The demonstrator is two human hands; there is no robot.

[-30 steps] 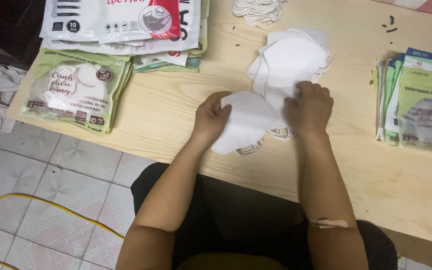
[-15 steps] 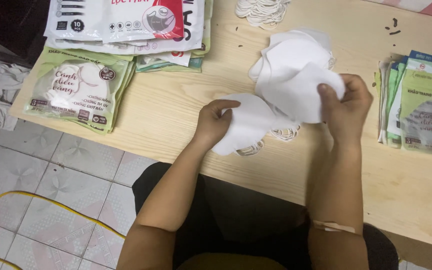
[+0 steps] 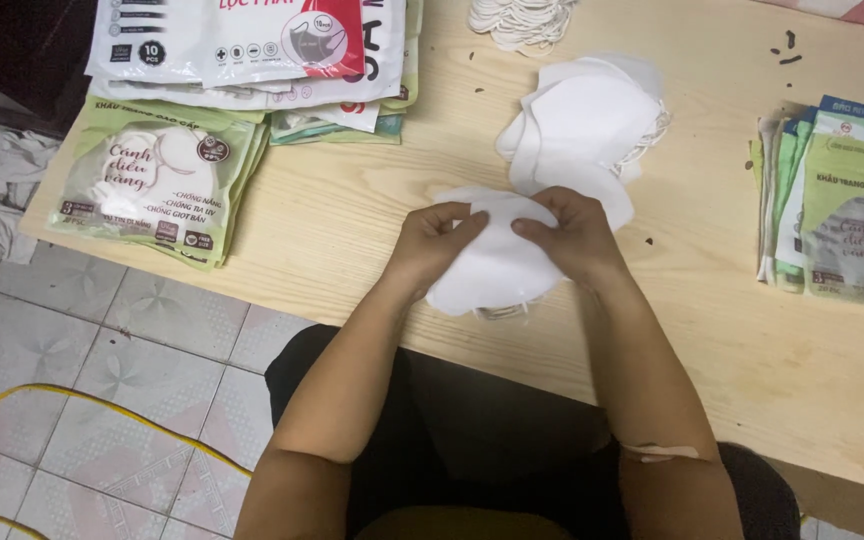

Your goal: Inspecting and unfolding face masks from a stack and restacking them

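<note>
Hands: left hand [image 3: 432, 240] and right hand [image 3: 572, 235] meet over a small stack of white folded fabric face masks [image 3: 492, 270] lying near the front edge of the pale wooden table [image 3: 352, 230]. Both hands are pinched on the top of this stack, fingertips close together at its upper rim; an elastic ear loop shows below its lower edge.

Supply, loose: a larger heap of white face masks [image 3: 582, 125] lies just beyond the hands, touching or nearly touching the held stack. A bundle of white elastic loops [image 3: 522, 15] sits at the far edge.

Packaging, left: green-and-clear printed pouches [image 3: 157, 180] stacked flat, with white-and-red printed pouches [image 3: 252, 40] piled behind them.

Packaging, right: a further stack of green printed pouches [image 3: 837, 220], well apart from the hands.

Progress, as judged: one small batch appears gathered and is being squared up in hand; it is not yet in any pouch. The heap beyond looks unsorted, so most of the loose stock seems left to handle. Whether the pouches on either side are filled or empty cannot be told.

Floor: grey patterned tiles [image 3: 102, 350] with a yellow cable [image 3: 72, 395].
</note>
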